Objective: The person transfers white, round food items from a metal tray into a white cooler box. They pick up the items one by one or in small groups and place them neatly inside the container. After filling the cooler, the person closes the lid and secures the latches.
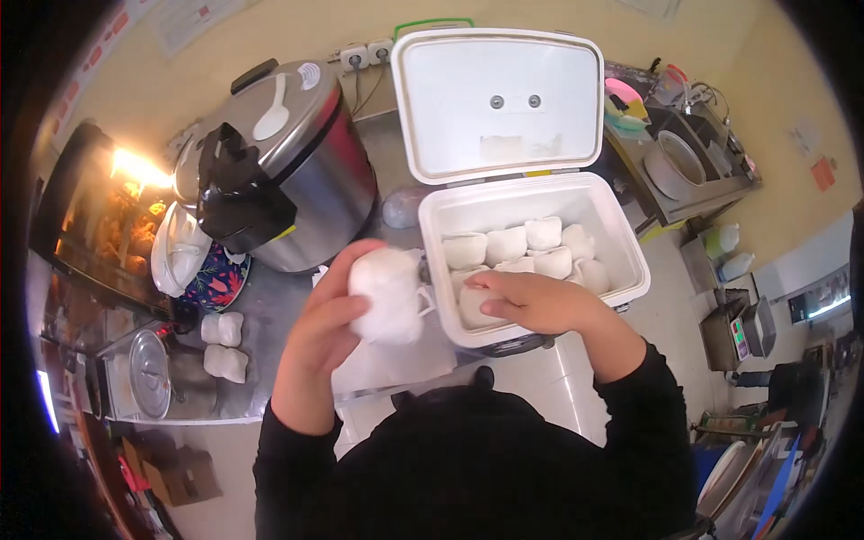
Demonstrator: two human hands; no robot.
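My left hand (318, 331) holds a white paper-wrapped packet (386, 297), slightly blurred, above the metal table, just left of a white cooler box (634, 260). The box stands with its lid (496, 74) raised, and several similar wrapped packets (506, 244) lie inside. My right hand (543, 300) reaches over the box's front rim. Its thumb and fingers are at a wrapped packet (476, 312) in the near left corner; whether they grip it is unclear. Two more wrapped packets (226, 363) rest on the table at the left.
A large steel rice warmer (317, 162) with a white rice paddle (273, 111) on its lid stands behind left. Further left are a lit food display (111, 223), a floral pot (219, 280) and a lidded steel pot (150, 374). White paper sheets (391, 368) lie near the table's front edge.
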